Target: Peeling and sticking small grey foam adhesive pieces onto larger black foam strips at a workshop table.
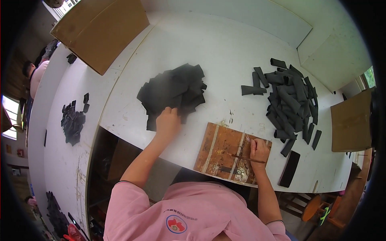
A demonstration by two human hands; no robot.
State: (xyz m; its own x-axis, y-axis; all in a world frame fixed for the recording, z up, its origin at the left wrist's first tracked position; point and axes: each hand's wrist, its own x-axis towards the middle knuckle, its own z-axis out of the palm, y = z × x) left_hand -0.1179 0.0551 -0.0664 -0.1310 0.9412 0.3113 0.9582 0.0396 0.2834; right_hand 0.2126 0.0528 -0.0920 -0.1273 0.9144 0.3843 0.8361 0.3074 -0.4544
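A wide pile of flat black pieces (173,86), fabric-like, spreads over the white table in front of me. At its near edge my left hand (168,123) has its fingers bent and pressed together on one of the pieces. Farther right, my right hand (259,152) is closed around a thin brown stick (243,157), its tip pointing left. This hand hovers over or rests on the right part of a stained wooden board (213,148) with pale strips across it. What lies inside the right fist is partly hidden.
To the right lies a heap of black tube-like strips (287,98), with a long black block (289,168) below it. Cardboard boxes stand at the back left (100,34) and far right (352,120). A smaller black heap (73,122) is on the left table. A person (39,76) sits beyond.
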